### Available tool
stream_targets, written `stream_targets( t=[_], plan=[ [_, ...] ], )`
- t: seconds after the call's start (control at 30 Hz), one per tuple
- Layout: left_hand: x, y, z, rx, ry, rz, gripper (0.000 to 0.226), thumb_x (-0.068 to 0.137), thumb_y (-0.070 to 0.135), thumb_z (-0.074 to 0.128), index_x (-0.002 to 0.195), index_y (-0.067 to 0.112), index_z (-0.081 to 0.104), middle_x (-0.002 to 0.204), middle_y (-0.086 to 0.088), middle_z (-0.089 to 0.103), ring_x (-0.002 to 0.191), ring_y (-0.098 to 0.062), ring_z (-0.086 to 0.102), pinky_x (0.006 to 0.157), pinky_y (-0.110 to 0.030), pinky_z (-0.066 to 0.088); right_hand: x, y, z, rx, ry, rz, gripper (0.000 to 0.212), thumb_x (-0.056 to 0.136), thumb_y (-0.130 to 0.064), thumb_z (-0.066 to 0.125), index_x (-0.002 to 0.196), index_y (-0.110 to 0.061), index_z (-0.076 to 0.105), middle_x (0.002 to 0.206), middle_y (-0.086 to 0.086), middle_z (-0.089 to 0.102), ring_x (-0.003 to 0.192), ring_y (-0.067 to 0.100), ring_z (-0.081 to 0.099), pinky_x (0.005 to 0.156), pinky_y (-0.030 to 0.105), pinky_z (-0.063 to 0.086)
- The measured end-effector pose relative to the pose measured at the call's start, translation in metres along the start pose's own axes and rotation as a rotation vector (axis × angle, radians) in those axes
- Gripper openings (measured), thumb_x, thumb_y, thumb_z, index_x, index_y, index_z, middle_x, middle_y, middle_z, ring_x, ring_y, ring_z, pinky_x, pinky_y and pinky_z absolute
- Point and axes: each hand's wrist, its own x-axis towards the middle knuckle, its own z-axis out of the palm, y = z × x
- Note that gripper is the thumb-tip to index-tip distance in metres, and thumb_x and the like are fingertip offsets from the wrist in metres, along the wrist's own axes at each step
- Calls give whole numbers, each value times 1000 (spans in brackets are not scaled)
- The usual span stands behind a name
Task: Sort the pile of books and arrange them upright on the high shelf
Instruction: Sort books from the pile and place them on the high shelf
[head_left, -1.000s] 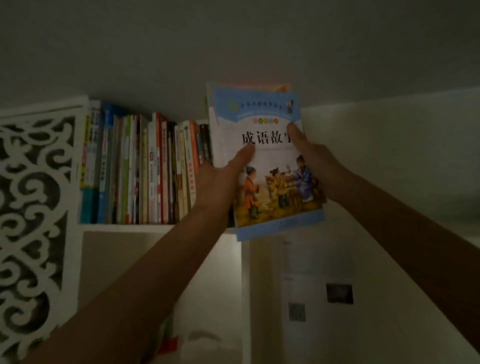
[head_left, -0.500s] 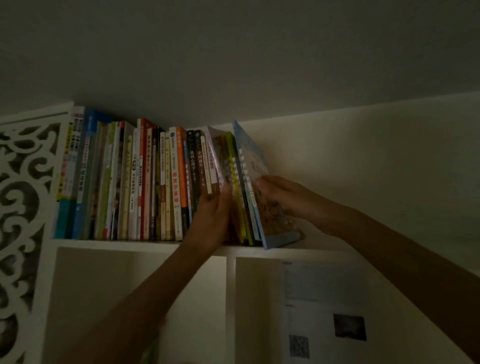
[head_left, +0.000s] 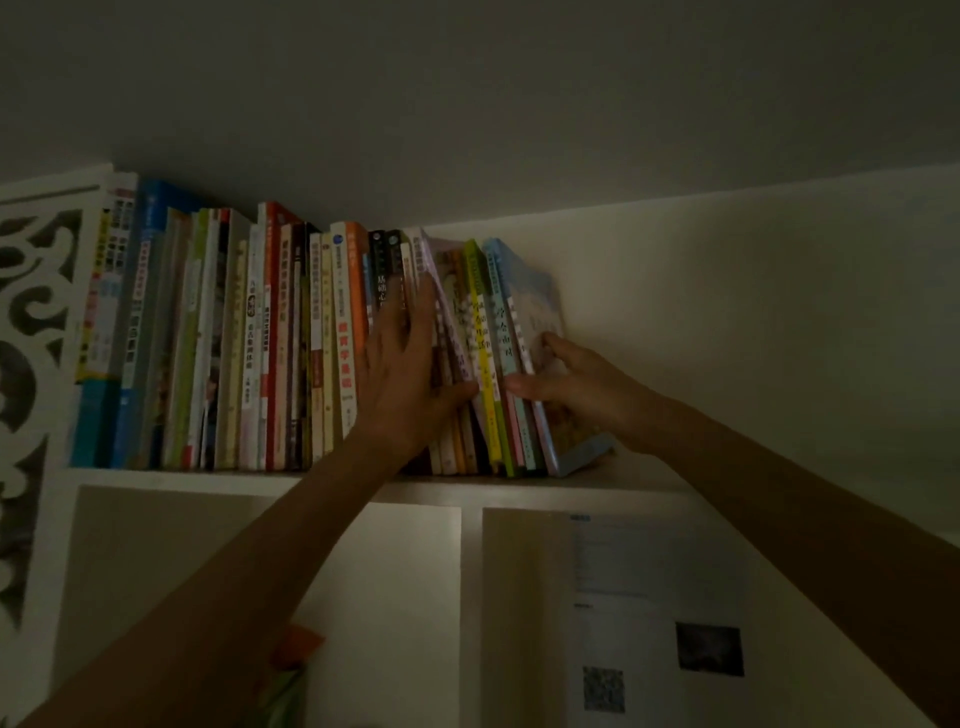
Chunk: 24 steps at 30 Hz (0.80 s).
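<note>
A long row of upright books fills the left and middle of the high white shelf. At the row's right end leans a light blue picture book, tilted left against thin green, yellow and pink books. My left hand lies flat with spread fingers against the spines in the middle of the row. My right hand presses on the blue book's cover, thumb at its spine edge. The room is dim.
The ceiling is close above the book tops. A white carved lattice panel bounds the shelf on the left. Below the shelf are open compartments, and a paper sheet with a QR code hangs at the lower right. Bare shelf lies right of the books.
One second ago both hands held the blue book face-on in front of the shelf. It now stands at the row's right end, and my left hand has shifted onto the spines.
</note>
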Motion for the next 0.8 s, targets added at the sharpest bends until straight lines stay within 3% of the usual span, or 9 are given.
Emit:
stream_targets(
  t=[0.1,0.17,0.23,0.37,0.5,0.6,0.73,0.8],
  plan=[
    [5,-3,-6,-55,-45,148,85,84,54,45,149,28,-3,154,-5,20,141,-28,15,112,-58,16,0,-6,11,-7,116,-70,48,84,-32,68,124,-14,50,126,6,58,108,20,60,95,38,50],
    [14,-2,-7,-33,-21,156,70,90,49,34,150,26,5,150,-5,29,139,-27,21,111,-56,17,2,-12,17,-14,172,-130,49,79,-43,71,117,-21,50,121,3,59,105,16,60,91,31,51],
    [28,-2,-6,98,-5,95,64,95,45,31,150,23,8,156,-6,15,143,-30,8,115,-52,7,5,-17,21,-28,176,-147,55,75,-42,74,117,-24,44,117,0,58,103,13,60,87,26,51],
    [39,1,1,193,-69,6,60,99,42,30,149,26,2,157,-7,-12,142,-32,-16,115,-51,-7,3,-9,16,3,137,-170,48,82,-22,71,121,-26,43,104,-12,59,95,5,60,93,26,50],
    [7,-11,12,114,-16,177,70,89,59,18,148,28,-2,155,5,-15,140,-17,-18,113,-43,-12,4,0,8,67,122,-218,49,83,-14,69,120,-31,42,94,-24,55,76,-13,58,72,5,49],
    [-5,-21,13,125,-47,189,76,80,64,12,145,29,-6,146,14,-20,134,-7,-22,110,-37,-12,12,4,11,13,141,-249,61,81,-15,71,133,-25,40,100,-25,53,83,-11,58,77,7,49],
    [-5,-9,5,204,-132,145,75,83,61,20,148,27,3,154,4,-15,142,-22,-16,113,-44,-9,11,2,17,-73,184,-252,73,82,-16,70,141,-13,28,112,-15,48,98,1,54,78,4,46],
    [-10,-2,-5,168,-196,128,70,85,55,23,148,25,15,157,-5,-4,144,-28,-8,114,-48,-5,10,2,21,-126,206,-191,71,82,-25,70,139,-9,31,125,0,53,112,14,55,90,19,48]
  ],
)
